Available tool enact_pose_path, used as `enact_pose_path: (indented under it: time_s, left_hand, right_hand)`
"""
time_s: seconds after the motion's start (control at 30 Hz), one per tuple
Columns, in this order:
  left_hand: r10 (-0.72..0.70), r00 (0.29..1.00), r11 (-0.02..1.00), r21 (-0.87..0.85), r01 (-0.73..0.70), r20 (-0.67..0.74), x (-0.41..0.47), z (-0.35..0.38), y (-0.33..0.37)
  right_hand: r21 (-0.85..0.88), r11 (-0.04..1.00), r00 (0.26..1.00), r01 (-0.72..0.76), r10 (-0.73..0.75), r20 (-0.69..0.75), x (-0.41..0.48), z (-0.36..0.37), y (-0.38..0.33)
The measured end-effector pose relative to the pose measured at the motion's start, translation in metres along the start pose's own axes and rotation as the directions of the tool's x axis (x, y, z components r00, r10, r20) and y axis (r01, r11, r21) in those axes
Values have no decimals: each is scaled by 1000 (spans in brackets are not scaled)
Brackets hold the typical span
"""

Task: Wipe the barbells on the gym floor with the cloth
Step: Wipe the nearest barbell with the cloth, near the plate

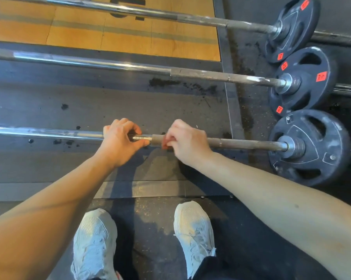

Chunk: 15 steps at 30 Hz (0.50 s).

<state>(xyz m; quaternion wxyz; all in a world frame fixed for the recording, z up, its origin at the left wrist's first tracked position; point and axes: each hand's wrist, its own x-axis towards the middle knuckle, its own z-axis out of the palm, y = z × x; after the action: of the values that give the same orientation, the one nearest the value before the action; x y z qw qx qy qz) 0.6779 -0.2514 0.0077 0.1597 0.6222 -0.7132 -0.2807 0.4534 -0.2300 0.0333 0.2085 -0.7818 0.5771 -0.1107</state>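
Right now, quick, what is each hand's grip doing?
Left grip: closed round the nearest barbell, bare-handed.
Right grip: closed on the reddish cloth, holding it against the same bar.

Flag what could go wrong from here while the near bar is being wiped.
1. The cloth shows only as a small red scrap under the right hand, so bare skin may scrape the dull, rough-looking stretch of the nearest barbell.
2. That bar sits on a round plate; if the left hand loosens its grip, it could roll toward the shoes.
3. Black crumbs on the floor could foul the cloth if it drops.
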Motion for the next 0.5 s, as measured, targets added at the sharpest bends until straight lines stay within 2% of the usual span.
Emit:
enact_pose_path:
  time_s: [0.1,0.17,0.37,0.5]
  left_hand:
    - [-15,1000,1000,10,15,7,0,0,-3]
    - [-9,1000,1000,7,9,12,0,-1,-4]
    - [13,1000,1000,-1,-13,1,1,3,3]
    - [0,1000,1000,-6,0,-5,0,0,0]
  right_hand:
    - [18,999,999,32,-33,36,21,12,-32]
    - [13,999,999,31,-31,38,17,7,-22]
    - [-60,987,989,-150,150,-13,-30,-20,46]
    - [-16,986,986,-166,166,-20,-15,-7,22]
